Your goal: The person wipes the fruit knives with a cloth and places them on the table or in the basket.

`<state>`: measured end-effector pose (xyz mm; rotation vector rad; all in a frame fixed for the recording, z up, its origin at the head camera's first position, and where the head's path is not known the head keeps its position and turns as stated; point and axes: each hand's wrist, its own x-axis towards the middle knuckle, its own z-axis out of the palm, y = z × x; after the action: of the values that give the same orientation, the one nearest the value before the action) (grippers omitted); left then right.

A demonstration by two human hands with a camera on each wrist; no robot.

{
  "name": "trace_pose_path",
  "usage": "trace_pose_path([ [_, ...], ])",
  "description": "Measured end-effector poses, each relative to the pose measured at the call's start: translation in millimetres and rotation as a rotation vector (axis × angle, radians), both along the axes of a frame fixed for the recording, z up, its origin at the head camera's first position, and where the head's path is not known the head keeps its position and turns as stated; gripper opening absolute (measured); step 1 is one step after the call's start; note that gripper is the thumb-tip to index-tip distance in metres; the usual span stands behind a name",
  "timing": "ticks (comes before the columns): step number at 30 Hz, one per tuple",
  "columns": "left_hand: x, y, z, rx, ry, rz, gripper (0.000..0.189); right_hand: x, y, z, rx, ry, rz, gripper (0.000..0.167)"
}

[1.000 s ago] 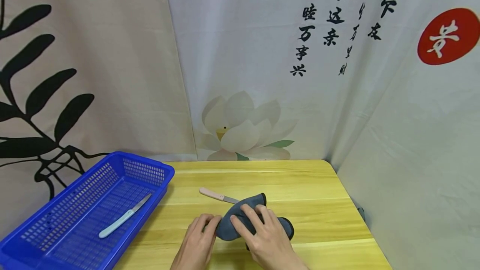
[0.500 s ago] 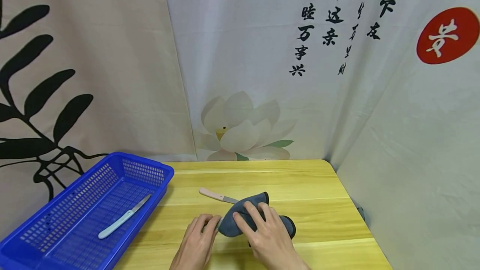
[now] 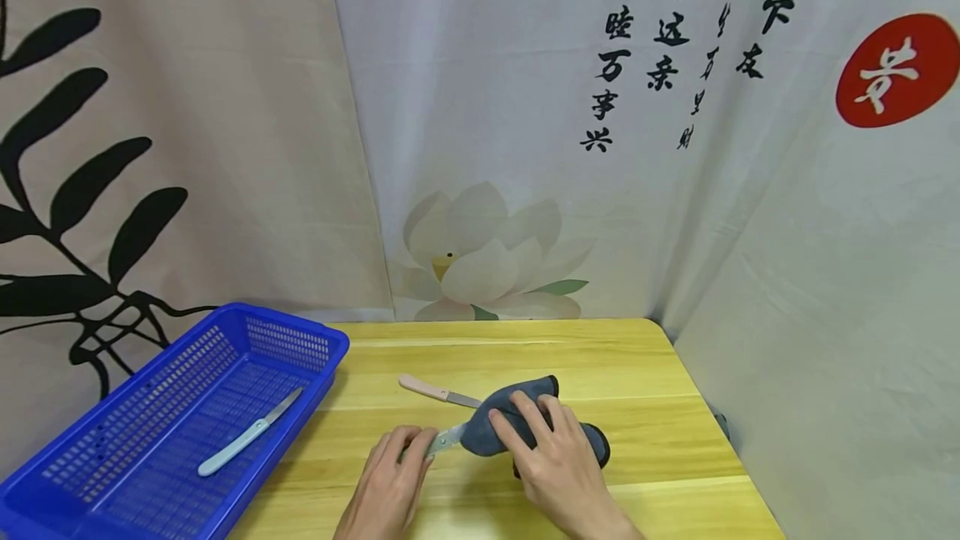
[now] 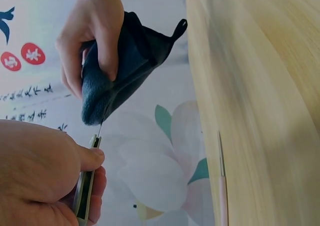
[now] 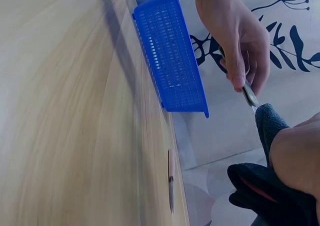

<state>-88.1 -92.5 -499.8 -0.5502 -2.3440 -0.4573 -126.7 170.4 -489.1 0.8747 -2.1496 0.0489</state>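
Gripping a slim knife with a pale grey-green handle in the left hand, with thumb and fingers clamped on the handle. Holding a folded dark blue-grey cloth with black trim in the right hand, with that grip likewise clamped, thumb on one side and fingers on the other. Located both knife and cloth raised over the yellow wood-grain table, with the blade running from the handle into the cloth fold.

Compared with one second ago: found the cloth shifted to the right and slightly away, together with the right hand. Recorded the cloth up against the left fingertips in that frame, and only a narrow sliver between them half a second ago; observed now a clear length of knife in the gap. Found the left hand almost unmoved.

Noted, flat on the table beyond the cloth, a pale pink-handled knife, in its earlier place, with the blade tip hidden behind the cloth in the head view. Found unchanged, at the left of the table, a blue perforated plastic basket, containing a pale blue-handled knife laid diagonally.
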Motion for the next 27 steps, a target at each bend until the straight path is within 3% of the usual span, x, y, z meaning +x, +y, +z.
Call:
trace_pose_path([
  [9, 0.2, -3.9, -0.4, 0.045, 0.003, 0.012, 0.049, -8.1, 19.1, -7.0, -0.009, 0.004, -0.045, 0.055],
  [16, -1.8, -8.3, -0.5, 0.070, 0.003, 0.015, 0.048, -6.8, 27.9, 1.4, -0.057, -0.011, -0.078, 0.053],
  [23, -3.0, -4.0, 0.6, 0.055, -0.005, 0.019, 0.047, 3.0, 8.1, 11.5, -0.067, 0.028, 0.005, 0.048],
  [27, -3.0, 0.4, 1.1, 0.033, -0.003, 0.002, 0.052, 8.2, -8.0, 11.0, -0.053, 0.009, 0.057, 0.047],
])
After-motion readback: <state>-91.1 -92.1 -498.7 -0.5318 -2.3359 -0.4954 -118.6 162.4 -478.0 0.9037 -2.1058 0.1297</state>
